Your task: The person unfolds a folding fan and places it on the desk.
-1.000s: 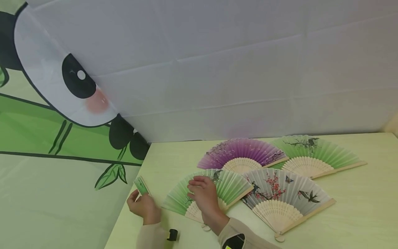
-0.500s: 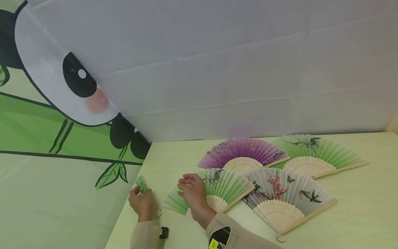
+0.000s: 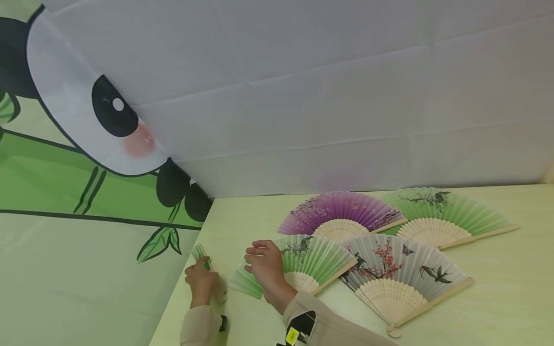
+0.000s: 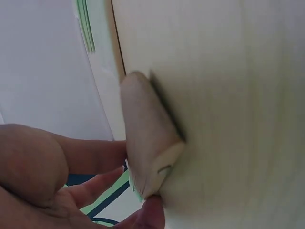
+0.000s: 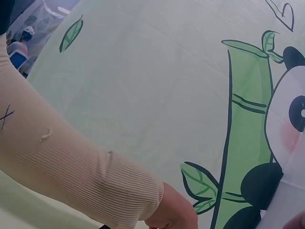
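Note:
At the table's left edge my left hand (image 3: 202, 283) grips a folded hand fan (image 3: 199, 251) with green cloth and pale wooden ribs. In the left wrist view, the thumb and fingers pinch the folded fan (image 4: 147, 133) from its sides; its rounded wooden end lies close to the tabletop. My right hand (image 3: 266, 269) hovers, fingers loosely bent and holding nothing, over a spread green fan (image 3: 313, 254) and covers part of it. The right wrist view shows the left hand (image 5: 174, 210) low in the picture; the fan is hidden there.
Behind lie a spread purple fan (image 3: 346, 206) and another spread green fan (image 3: 459, 211). To the right is a spread grey fan (image 3: 402, 262) with red blossoms and birds. These overlap on the pale table (image 3: 510, 278). A panda-print cloth (image 3: 303, 120) stands behind and left.
The folded fan has turned, showing less of its broad green face, and the left hand's fingers have shifted over it. My right hand has moved a little left.

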`<action>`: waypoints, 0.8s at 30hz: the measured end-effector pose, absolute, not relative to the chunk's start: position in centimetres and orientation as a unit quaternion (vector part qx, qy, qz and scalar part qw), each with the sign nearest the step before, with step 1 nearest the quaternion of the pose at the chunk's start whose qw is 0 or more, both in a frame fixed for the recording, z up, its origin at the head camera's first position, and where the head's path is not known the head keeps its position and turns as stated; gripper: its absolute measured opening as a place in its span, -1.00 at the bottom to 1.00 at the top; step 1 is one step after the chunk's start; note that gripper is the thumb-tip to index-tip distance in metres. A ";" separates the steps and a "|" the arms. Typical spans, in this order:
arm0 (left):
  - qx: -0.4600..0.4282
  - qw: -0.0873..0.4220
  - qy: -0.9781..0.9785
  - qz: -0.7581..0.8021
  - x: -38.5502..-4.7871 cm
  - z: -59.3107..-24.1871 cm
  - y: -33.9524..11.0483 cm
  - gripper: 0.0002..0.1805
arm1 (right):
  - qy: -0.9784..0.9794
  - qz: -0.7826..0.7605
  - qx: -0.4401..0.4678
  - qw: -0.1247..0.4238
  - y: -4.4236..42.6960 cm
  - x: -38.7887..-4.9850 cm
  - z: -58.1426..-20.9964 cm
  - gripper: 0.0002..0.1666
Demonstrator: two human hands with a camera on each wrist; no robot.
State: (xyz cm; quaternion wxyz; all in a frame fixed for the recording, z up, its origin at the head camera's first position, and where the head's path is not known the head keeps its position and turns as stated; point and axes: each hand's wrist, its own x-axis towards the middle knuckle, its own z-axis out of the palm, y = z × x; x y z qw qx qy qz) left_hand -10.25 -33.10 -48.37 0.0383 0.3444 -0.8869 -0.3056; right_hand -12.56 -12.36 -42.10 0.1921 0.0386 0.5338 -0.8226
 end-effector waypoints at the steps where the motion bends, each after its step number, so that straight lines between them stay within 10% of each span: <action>1: 0.343 0.036 -0.888 -0.304 -10.2 -48.4 -33.1 -0.29 | 0.535 -0.822 0.038 0.192 -12.4 -12.6 -42.1 -0.65; 24: 0.343 0.097 -0.844 -0.401 -9.5 -48.3 -34.0 -0.12 | 0.570 -0.790 0.038 0.223 -13.5 -14.0 -44.3 -0.63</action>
